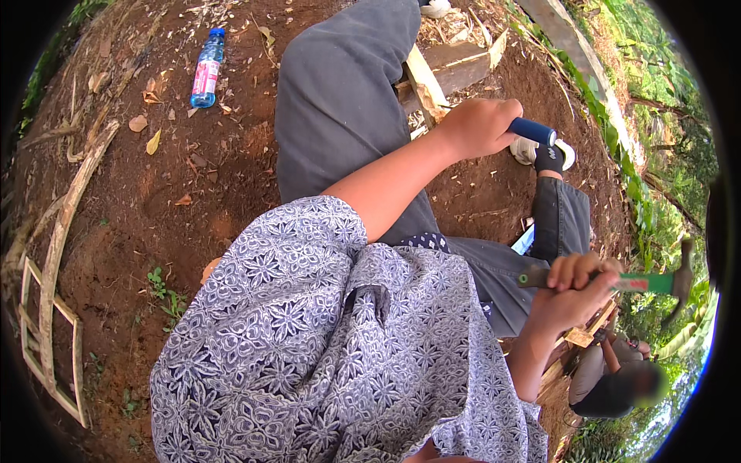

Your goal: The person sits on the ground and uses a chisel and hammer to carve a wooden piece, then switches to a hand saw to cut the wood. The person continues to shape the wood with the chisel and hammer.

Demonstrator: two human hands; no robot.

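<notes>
My left hand point(480, 130) is closed in a fist round a tool with a blue cylindrical handle point(534, 132). The handle's pale capped end sticks out to the right, and its working end is hidden. Beyond that fist lies a pale strip of wood point(424, 81), beside a darker wooden block point(463, 63). Lower right, my right hand point(575, 295) grips a claw hammer point(648, 283) by its green and dark handle. The hammer's metal head points right, apart from the blue handle.
A blue-capped plastic bottle point(207, 69) lies on the brown soil at upper left. A small wooden frame point(75, 363) and a long branch point(71, 208) are at far left. Another person point(614, 386) sits at lower right. Green plants border the right side.
</notes>
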